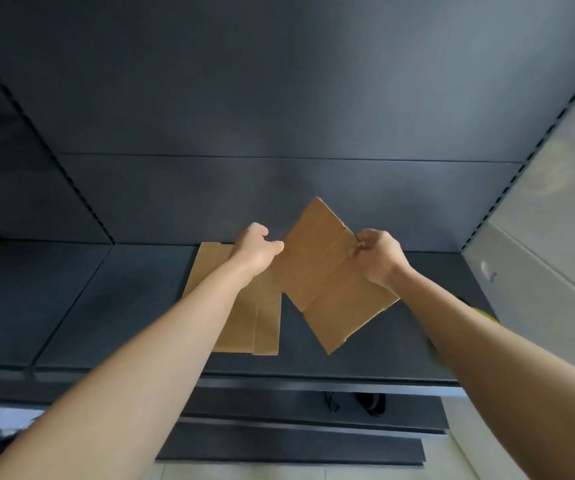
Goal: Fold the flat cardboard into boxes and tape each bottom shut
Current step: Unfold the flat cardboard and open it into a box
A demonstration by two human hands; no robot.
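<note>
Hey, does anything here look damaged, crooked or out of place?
Nothing stands out. Both hands, left hand and right hand, hold one flat cardboard blank tilted cornerwise above the dark shelf; more flat cardboard lies there.

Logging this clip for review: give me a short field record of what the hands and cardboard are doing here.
setting: dark shelf
held item: flat cardboard piece, raised and turned diamond-wise
left hand: grips its left corner
right hand: fingers pinch its right edge
waiting stock: flat cardboard stack lying on the shelf
fold state: unfolded
tape: none visible
</note>
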